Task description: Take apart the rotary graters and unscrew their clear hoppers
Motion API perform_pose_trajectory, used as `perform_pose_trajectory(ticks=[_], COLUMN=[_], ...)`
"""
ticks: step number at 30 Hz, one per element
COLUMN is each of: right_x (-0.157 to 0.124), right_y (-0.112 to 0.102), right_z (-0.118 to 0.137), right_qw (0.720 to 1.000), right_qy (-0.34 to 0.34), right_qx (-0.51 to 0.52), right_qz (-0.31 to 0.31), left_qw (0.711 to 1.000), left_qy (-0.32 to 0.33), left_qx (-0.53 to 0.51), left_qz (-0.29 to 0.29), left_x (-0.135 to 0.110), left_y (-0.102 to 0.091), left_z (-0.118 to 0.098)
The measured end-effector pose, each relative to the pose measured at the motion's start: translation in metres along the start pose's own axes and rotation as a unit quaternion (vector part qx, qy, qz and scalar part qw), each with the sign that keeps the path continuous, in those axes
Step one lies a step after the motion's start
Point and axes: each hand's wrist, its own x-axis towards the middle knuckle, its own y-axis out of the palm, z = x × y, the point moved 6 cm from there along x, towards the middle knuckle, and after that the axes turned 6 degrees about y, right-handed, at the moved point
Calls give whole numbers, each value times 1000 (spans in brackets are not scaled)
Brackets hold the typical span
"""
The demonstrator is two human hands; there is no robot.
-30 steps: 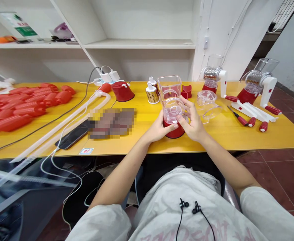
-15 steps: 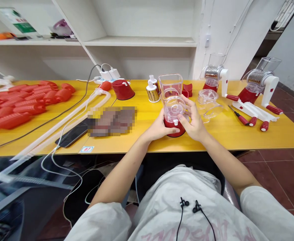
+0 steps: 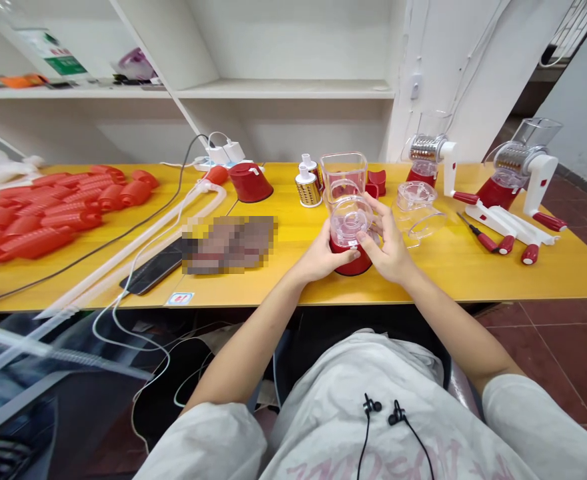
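Shiny yellow worktop mid-frame, left hand and right hand at centre, fingers half-curled, snug round a clear-and-red plastic grinder body

My left hand and right hand hold a clear plastic body on a red base near the edge of the yellow table; metal drums stand beyond, cranked graters to the right, red plastic pieces far left
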Motion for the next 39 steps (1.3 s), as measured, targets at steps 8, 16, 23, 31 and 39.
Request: perform_pose_trajectory(ticks=[8, 16, 23, 31, 39], right_x=[-1, -3, -2, -2, -1], right_y=[2, 1, 1, 2, -1], right_z=[-2, -1, -3, 0, 2], right_qw=[1000, 1000, 1000, 1000, 1000], right_qy=[-2, -25, -14, 3, 20], right_qx=[8, -2, -4, 10, 8], right_qz=[8, -1, -3, -4, -5], left_qw=[999, 999, 997, 998, 992], left_qy=[-16, 22, 46, 31, 32], left_qx=[28, 43, 61, 63, 110], left_qz=[17, 23, 11, -2, -50], left_x=[-2, -3, -2, -2, -4], left_y=[-7, -4, -2, -1, 5], left_z=[1, -7, -4, -11, -21])
